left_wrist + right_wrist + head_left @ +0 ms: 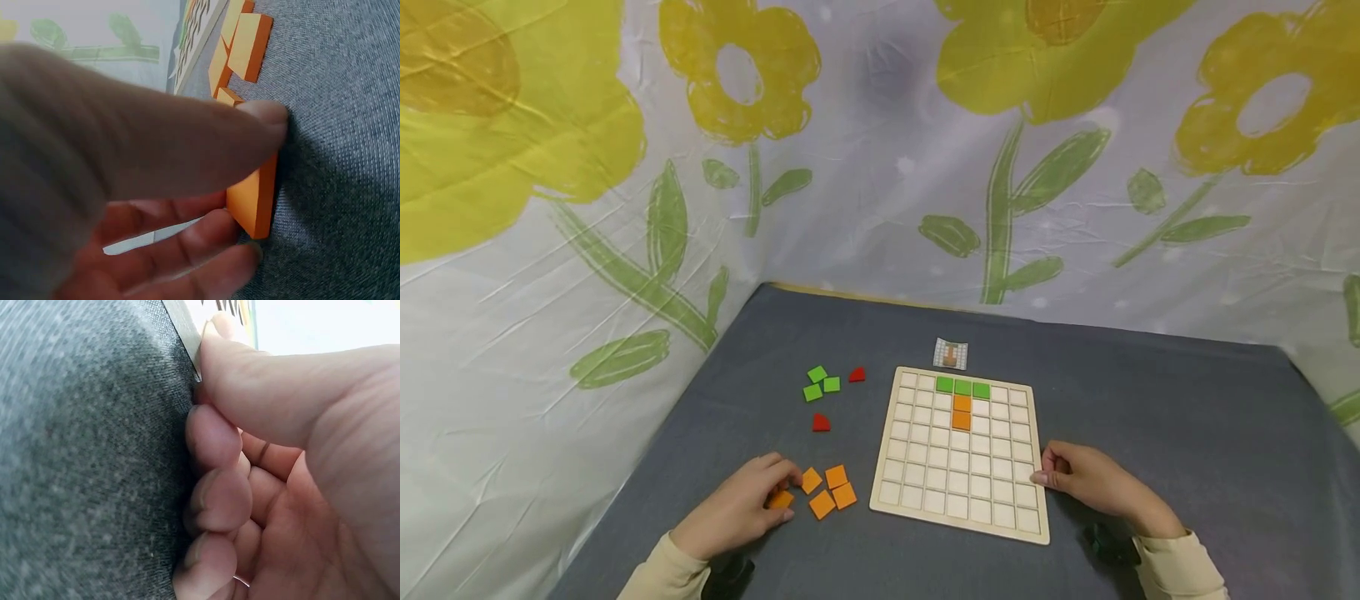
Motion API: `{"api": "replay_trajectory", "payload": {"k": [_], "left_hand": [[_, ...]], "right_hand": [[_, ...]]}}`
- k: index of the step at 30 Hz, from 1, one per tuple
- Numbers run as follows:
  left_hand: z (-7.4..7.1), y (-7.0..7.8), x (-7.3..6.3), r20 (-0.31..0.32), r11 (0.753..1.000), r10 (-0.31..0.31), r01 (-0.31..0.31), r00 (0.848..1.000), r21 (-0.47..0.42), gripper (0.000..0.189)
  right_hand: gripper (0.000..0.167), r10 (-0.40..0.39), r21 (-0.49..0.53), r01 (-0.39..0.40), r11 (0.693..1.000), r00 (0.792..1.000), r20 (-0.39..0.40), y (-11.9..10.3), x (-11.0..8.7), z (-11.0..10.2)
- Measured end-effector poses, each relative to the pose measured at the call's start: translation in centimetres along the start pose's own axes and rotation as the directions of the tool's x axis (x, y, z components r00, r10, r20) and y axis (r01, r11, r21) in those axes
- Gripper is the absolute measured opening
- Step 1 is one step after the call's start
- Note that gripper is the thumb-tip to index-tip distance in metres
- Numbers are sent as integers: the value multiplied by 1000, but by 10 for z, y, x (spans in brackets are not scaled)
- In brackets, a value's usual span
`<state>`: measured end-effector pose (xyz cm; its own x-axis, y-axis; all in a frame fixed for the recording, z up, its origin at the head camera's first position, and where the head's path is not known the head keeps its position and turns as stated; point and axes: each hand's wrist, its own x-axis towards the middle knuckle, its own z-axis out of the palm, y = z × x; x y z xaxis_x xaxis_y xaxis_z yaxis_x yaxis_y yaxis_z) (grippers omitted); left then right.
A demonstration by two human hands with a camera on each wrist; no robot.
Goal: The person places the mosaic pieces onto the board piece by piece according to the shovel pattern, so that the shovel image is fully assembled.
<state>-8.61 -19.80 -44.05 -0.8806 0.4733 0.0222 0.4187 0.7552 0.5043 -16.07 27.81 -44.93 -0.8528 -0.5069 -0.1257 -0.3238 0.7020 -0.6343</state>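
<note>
At the left of the head view, my left hand [741,506] has its thumb and fingers around an orange square tile [781,500] low on the cloth. The left wrist view shows the thumb crossing this tile [255,200], fingertips at its other side. Several more orange tiles [822,504] lie just right of that hand. My right hand [1093,477] grips the right edge of a wooden grid board [958,523], thumb on top and fingers curled at its side. On the board, three green tiles [963,387] form a row, with two orange tiles [962,412] below the middle one.
Several loose green tiles [813,392] and two red quarter-round pieces [822,423] lie left of the board. A small printed pattern card [951,354] is behind it. Dark grey cloth [1165,417] covers the table, and a flowered curtain [865,192] hangs around the far sides.
</note>
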Motion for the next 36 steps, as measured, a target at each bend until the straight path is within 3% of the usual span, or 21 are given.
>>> {"api": "replay_trajectory", "payload": {"k": [10,14,18,21,23,30,36], "left_hand": [[-2,1,-3,-8,999,-2,1,1000,-33,36],[-1,2,-5,-42,1000,-14,15,999,18,36],[0,3,-6,-99,989,-103,112,990,93,34],[-1,3,-7,-113,976,-198,206,974,72,33],[-2,3,-7,-106,970,-231,238,967,54,31],[-4,2,-5,-78,982,-169,174,983,71,22],[-10,7,8,-73,981,-149,156,986,113,22]], "right_hand": [[28,-1,-13,1,1000,1000,-10,1,0,-1],[27,0,-18,0,1000,1000,-10,1,0,0],[27,0,-19,0,1000,1000,-12,1,0,1],[27,-5,-15,5,1000,1000,-12,1,0,1],[27,-8,-11,7,1000,1000,-14,1,0,1],[28,5,-11,-5,1000,1000,-5,0,0,0],[26,-7,-4,7,1000,1000,-12,0,0,1]]}}
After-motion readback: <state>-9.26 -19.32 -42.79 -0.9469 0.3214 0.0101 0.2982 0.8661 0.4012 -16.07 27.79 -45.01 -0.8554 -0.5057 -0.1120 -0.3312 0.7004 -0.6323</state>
